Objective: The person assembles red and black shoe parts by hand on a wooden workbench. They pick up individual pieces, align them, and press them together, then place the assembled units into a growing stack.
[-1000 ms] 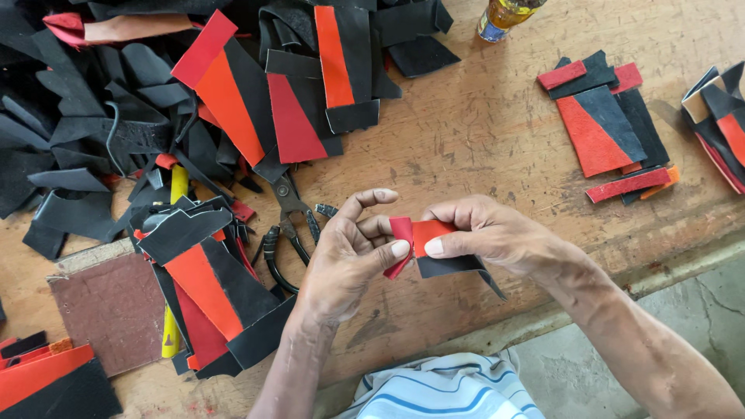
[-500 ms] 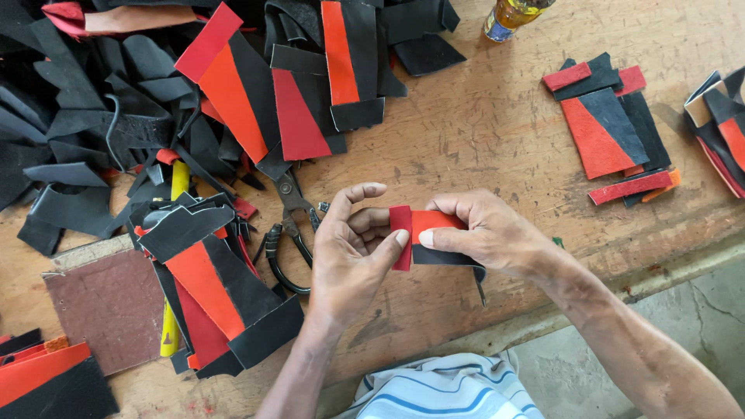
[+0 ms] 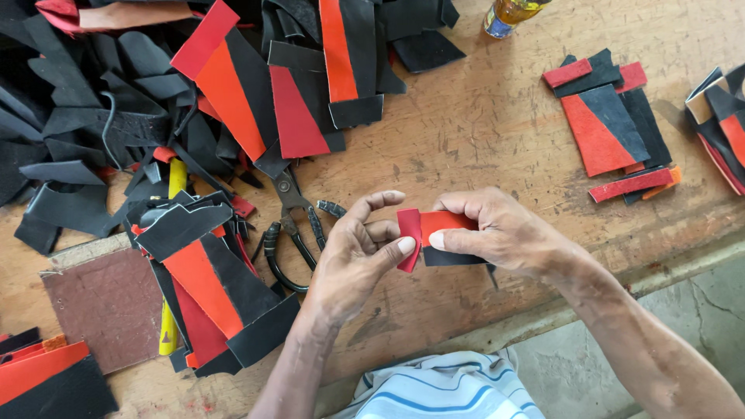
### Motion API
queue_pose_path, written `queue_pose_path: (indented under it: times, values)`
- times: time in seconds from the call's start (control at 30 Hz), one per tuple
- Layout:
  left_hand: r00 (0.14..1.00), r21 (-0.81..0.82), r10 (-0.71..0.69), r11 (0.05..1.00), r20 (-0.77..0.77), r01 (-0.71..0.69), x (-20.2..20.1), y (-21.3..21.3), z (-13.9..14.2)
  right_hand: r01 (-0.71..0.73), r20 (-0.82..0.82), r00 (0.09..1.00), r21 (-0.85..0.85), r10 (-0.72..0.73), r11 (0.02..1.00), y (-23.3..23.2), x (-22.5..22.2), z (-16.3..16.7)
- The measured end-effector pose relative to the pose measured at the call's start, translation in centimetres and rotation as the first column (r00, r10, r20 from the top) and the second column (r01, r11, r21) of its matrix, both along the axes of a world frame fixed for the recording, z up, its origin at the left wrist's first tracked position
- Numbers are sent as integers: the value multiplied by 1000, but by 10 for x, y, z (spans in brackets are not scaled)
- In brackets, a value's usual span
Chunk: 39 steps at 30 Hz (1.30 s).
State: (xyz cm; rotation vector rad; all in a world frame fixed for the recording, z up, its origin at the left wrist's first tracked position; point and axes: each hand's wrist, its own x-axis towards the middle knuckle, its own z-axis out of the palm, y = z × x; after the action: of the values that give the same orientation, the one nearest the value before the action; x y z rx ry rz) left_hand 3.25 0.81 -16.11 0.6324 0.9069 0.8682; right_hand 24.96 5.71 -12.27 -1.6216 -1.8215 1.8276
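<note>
Both hands are working one small piece just below the middle of the frame: the left hand [image 3: 353, 260] is pinching the folded end of a red leather strip [image 3: 434, 225] between thumb and forefinger, and the right hand [image 3: 504, 233] is gripping the other end of the strip along with a black leather piece [image 3: 454, 257] tucked under it. Both are closed on the work, held just above the wooden workbench [image 3: 481, 132].

For anyone folding like this, I'd say keep the thumbnail right on the crease and the red edge lined up with the black one, or the fold is going to wander.

Just left of the left hand, a pair of scissors [image 3: 291, 225] is lying on the bench. Past that, a big heap of black, red and orange offcuts [image 3: 225, 85] is filling the upper left. A neater stack of red-and-black pieces [image 3: 609, 128] is sitting at upper right, and a small bottle [image 3: 508, 15] at the top edge.
</note>
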Motion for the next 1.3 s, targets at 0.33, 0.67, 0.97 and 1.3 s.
queue_pose_path:
  times: [0.33,0.67,0.97,1.3]
  values:
    - [980,72,3,997,-197,11,5,3,5,18,120,992,129,-33,992,-3,-7,1]
    - [993,55,11,998,-115,-5,2,1,-6,77,55,996,-7,-76,997,1,-3,2]
    - [991,28,-17,999,-134,21,5,0,-2,93,-1,996,-128,-94,987,1,1,-10]
    - [983,31,9,1000,-182,-4,4,0,0,151,6,988,-146,-152,978,-1,-1,-13]
